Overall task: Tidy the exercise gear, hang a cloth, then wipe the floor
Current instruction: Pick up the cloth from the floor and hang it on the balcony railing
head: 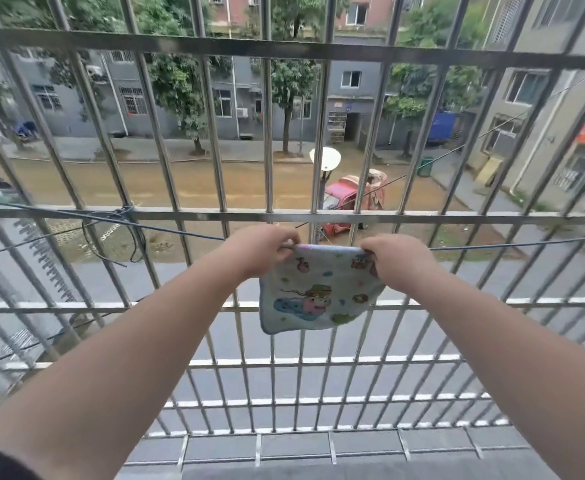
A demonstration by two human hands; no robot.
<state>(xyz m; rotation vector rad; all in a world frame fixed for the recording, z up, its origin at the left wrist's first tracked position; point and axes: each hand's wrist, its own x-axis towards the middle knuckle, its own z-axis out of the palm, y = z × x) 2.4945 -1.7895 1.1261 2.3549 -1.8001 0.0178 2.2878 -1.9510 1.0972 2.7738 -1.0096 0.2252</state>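
A small pale-blue cloth (318, 292) with cartoon prints hangs folded over a thin blue line (492, 247) strung across the window cage. My left hand (260, 251) pinches the cloth's top left corner at the line. My right hand (398, 261) grips its top right corner, fingers curled over the edge. The cloth's lower part dangles free, slightly slanted, in front of the bars.
A steel window cage (270, 214) of vertical bars and horizontal rails surrounds my arms, with a barred floor (284, 403) below. A knot of dark cord (125, 213) ties the line to the rail at left. The street and buildings lie beyond.
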